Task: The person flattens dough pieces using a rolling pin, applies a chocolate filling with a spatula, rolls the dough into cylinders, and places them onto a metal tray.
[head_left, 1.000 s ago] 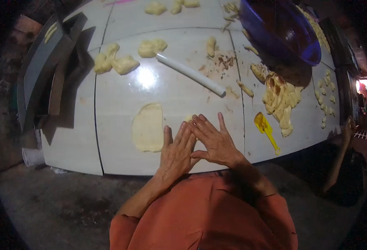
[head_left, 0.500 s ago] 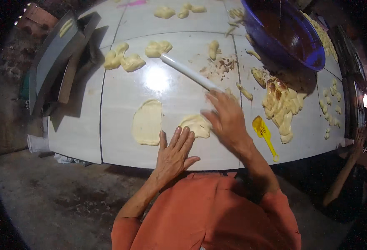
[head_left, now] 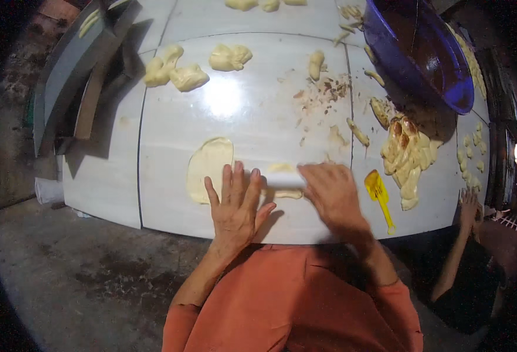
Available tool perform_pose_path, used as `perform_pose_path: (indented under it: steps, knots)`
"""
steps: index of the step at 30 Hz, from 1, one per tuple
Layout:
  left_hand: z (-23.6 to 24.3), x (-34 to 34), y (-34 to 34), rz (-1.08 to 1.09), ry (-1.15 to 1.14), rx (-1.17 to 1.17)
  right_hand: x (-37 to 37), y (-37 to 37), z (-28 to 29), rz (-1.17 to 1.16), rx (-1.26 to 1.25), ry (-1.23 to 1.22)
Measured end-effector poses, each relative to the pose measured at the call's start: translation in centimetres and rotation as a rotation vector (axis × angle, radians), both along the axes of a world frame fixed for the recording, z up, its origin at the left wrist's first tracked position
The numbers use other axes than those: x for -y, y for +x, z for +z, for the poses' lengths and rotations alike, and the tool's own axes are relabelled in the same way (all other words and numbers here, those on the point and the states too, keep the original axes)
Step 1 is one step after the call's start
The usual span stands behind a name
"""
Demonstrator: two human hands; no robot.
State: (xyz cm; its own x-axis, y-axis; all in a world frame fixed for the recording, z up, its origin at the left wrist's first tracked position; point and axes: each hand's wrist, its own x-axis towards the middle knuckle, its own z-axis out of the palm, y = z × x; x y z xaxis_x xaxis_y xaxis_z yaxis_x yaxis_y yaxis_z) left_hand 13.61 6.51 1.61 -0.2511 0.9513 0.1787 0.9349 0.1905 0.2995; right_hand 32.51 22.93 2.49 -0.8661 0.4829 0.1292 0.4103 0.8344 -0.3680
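So the left hand (head_left: 232, 208) is lying open, fingers spread, by the left end of a white rod (head_left: 283, 180), and the right hand (head_left: 336, 196) is curving over the other end; too blurry to tell if it's gripping or just pressing. The rod is sitting across a small dough piece (head_left: 286, 194) that's peeking out both sides. Using both ends is probably evening out the pressure. A flat dough sheet (head_left: 207, 170) is lying just left, likely clear of the rod's path. Dough lumps (head_left: 188, 77) are sitting farther up, presumably leaving elbow room.
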Motion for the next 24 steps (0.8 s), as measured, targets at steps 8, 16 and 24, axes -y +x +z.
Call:
perform_pose_path:
  steps: [8,16,24]
  knots:
    - [-1.2,-8.7,-2.6,0.087,-0.078,-0.024,-1.6,-3.8,-2.3,-0.419,0.237,0.108]
    - [-1.9,-19.3,-8.1,0.124,-0.049,-0.193,-10.2,-9.5,-1.4,-0.521,0.118,0.344]
    - [-1.2,-14.0,-7.2,-0.115,-0.077,0.032,-5.7,-2.7,1.3,0.068,0.000,-0.044]
